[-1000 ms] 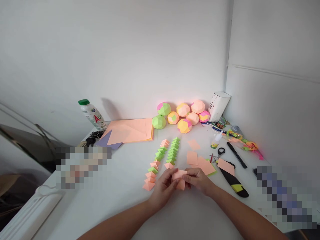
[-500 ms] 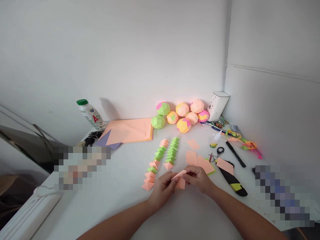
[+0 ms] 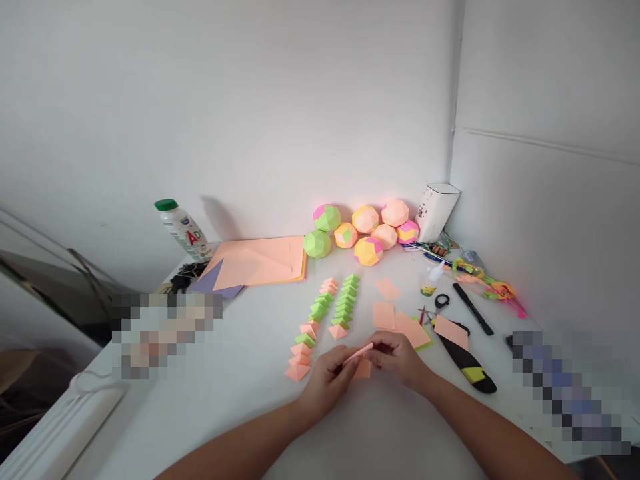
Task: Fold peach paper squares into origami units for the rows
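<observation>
Peach folded-paper piece [image 3: 359,353]: over white desk [image 3: 200,400], near centre.
Left hand [image 3: 323,380]: fingers pinch its left end.
Right hand [image 3: 397,359]: fingers pinch its right end.
Handling: probably light, springy, easily creased; grip folded edges.

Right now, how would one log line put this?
left hand: holding peach paper | right hand: holding same paper | glue bottle: on table

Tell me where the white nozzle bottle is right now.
In the head view, the white nozzle bottle sits right of centre on the table, beyond the right hand, just behind the black scissors handle and left of the slim black tool.
</observation>
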### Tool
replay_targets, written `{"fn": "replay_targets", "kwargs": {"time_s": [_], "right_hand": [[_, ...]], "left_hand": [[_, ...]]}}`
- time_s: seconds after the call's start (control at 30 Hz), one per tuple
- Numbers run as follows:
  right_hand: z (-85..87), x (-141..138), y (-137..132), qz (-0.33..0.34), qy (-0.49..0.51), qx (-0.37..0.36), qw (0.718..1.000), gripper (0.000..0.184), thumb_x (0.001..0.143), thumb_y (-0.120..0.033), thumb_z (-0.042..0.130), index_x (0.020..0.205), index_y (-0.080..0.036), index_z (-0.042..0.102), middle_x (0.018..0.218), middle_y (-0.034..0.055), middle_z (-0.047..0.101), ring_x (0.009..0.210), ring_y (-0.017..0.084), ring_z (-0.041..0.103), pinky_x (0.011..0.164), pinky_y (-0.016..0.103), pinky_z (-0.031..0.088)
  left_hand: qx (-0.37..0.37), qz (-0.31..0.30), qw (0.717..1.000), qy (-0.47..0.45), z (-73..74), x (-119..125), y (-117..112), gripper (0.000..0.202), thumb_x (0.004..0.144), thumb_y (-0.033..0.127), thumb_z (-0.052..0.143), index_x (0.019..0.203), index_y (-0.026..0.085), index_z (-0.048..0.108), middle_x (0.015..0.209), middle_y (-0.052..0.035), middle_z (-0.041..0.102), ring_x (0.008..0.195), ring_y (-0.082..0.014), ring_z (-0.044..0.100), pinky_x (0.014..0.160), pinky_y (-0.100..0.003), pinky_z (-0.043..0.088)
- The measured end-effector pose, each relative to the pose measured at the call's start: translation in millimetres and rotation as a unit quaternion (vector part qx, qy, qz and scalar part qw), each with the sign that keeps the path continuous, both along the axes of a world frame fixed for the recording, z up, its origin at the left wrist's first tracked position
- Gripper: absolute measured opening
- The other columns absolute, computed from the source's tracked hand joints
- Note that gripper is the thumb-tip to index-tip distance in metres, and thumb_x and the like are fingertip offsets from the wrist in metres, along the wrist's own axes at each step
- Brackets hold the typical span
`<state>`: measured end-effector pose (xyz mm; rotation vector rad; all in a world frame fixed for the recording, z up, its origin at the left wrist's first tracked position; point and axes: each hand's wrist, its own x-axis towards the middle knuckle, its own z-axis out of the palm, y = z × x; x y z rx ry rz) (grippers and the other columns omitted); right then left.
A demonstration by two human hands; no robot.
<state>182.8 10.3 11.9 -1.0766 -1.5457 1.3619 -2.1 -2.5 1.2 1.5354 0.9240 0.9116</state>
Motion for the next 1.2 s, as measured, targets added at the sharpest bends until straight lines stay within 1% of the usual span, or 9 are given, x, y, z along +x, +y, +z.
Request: {"fn": "replay_targets", "kwargs": {"time_s": [0.1,0.17,0.23,0.43,0.6,0.7,0.9,1.07,1.2], "right_hand": [[1.4,0,0,-0.006,-0.022,0.024,0.999,0.023,0.076,-0.04,0.068,0.073,-0.017,0.069,0.061,-0.0013,0.053,0.054,0.011,0.048,0.052,0.024,0.04],[1.6,0,1,-0.012,-0.038,0.042,0.998,0.024,0.076,-0.04,0.068,0.071,-0.017,0.069,0.06,-0.0009,0.053,0.056,0.012,0.048,0.053,0.024,0.039],[2.0,1,1,-0.016,-0.047,0.05,0.998,0.025,0.076,-0.04,0.068,0.068,-0.016,0.069,0.06,-0.0004,0.054,0.057,0.013,0.048,0.053,0.025,0.039],[4.6,0,0,-0.025,-0.025,0.029,0.999,0.023,0.074,-0.039,0.07,0.071,-0.016,0.067,0.058,-0.0018,0.052,0.054,0.012,0.047,0.052,0.024,0.038],[4.4,0,-1,-0.02,-0.031,0.036,0.999,0.024,0.076,-0.038,0.069,0.067,-0.016,0.066,0.058,-0.0011,0.053,0.053,0.012,0.049,0.052,0.025,0.039],[4.2,1,-2,-0.017,-0.022,0.03,0.999,0.024,0.076,-0.038,0.069,0.067,-0.016,0.066,0.059,-0.0014,0.053,0.053,0.011,0.049,0.051,0.024,0.039],[3.4,1,0,-0.004,0.039,-0.031,0.999,0.024,0.071,-0.038,0.074,0.068,-0.015,0.065,0.064,-0.0023,0.053,0.051,0.009,0.049,0.05,0.023,0.041],[4.1,0,1,0.0,0.057,-0.035,0.998,0.021,0.071,-0.035,0.074,0.069,-0.015,0.067,0.065,-0.0023,0.053,0.051,0.008,0.048,0.05,0.023,0.04],[5.8,-1,1,-0.005,0.065,-0.039,0.997,0.019,0.071,-0.032,0.075,0.067,-0.015,0.067,0.064,-0.0025,0.053,0.051,0.008,0.048,0.049,0.022,0.04]], "left_hand": [[0.023,0.013,0.999,0.02,1.2,0,1,0.031,0.088,0.041,0.049,0.093,0.023,0.073,0.062,-0.0021,0.056,0.06,-0.0162,0.049,0.054,-0.025,0.04],[0.036,0.015,0.999,0.03,2.6,1,1,0.032,0.088,0.041,0.048,0.083,0.022,0.073,0.059,-0.0012,0.053,0.059,-0.0157,0.048,0.055,-0.025,0.04],[0.042,0.014,0.998,0.036,4.6,1,1,0.033,0.088,0.041,0.048,0.077,0.021,0.072,0.057,-0.0005,0.051,0.057,-0.0151,0.047,0.056,-0.025,0.04],[0.046,0.008,0.998,0.034,8.0,2,1,0.036,0.089,0.043,0.046,0.073,0.021,0.07,0.055,0.0002,0.049,0.056,-0.0151,0.045,0.056,-0.025,0.038],[0.044,0.011,0.998,0.034,6.9,1,1,0.039,0.088,0.044,0.047,0.066,0.02,0.068,0.053,0.0007,0.048,0.054,-0.0144,0.045,0.056,-0.025,0.038],[0.048,0.007,0.998,0.041,4.7,1,1,0.038,0.089,0.044,0.046,0.068,0.02,0.066,0.054,0.0009,0.047,0.054,-0.014,0.044,0.055,-0.025,0.037],[0.058,-0.009,0.996,0.069,-0.1,0,1,0.036,0.091,0.04,0.042,0.075,0.017,0.065,0.058,0.0017,0.044,0.054,-0.0123,0.041,0.053,-0.023,0.035],[0.07,-0.021,0.995,0.075,-2.8,0,1,0.034,0.092,0.036,0.041,0.078,0.017,0.065,0.06,0.0016,0.043,0.055,-0.0116,0.042,0.052,-0.022,0.034],[0.072,-0.022,0.994,0.073,-4.1,-1,2,0.033,0.093,0.034,0.041,0.078,0.017,0.064,0.06,0.002,0.042,0.055,-0.0113,0.042,0.052,-0.022,0.034]]}}
